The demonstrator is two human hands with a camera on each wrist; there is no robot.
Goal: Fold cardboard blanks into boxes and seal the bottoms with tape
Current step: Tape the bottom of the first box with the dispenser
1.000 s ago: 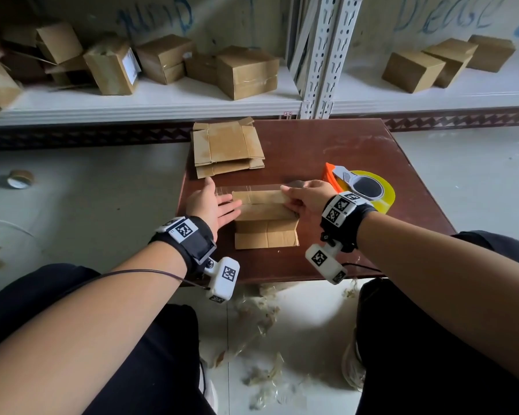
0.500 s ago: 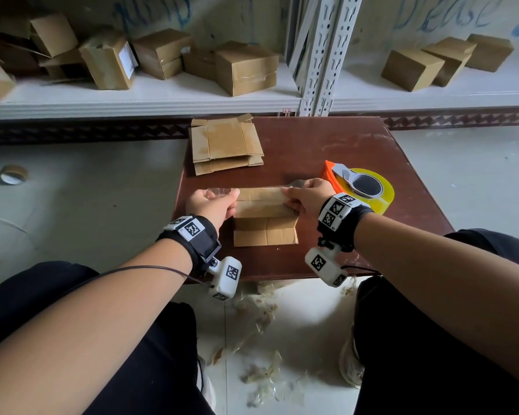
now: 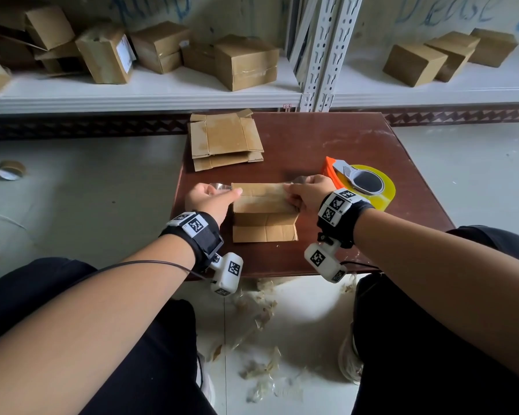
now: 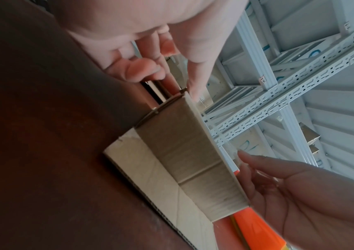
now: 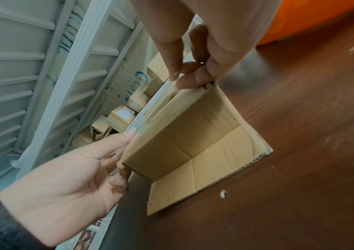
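A small cardboard box point(image 3: 264, 205) stands on the brown table point(image 3: 342, 139), its front flap lying flat toward me. A clear tape strip point(image 3: 261, 187) runs along its top. My left hand point(image 3: 213, 196) pinches the strip's loose left end at the box's left corner, thumb on the top edge point(image 5: 128, 135). At the right corner my right hand point(image 3: 306, 193) pinches the strip's other end between thumb and forefinger point(image 5: 184, 77). In the left wrist view the box point(image 4: 193, 152) sits between both hands. Whether the tape sticks along the whole top is unclear.
An orange and yellow tape dispenser point(image 3: 360, 182) lies just right of my right hand. Flat cardboard blanks point(image 3: 225, 142) are stacked at the table's far left. Finished boxes point(image 3: 246, 62) fill the white shelf behind. A tape roll point(image 3: 11, 170) and tape scraps point(image 3: 261, 319) lie on the floor.
My left hand lay flat on the table beside the box; it has curled and now pinches the tape end at the left corner. The right hand has stayed at the right corner.
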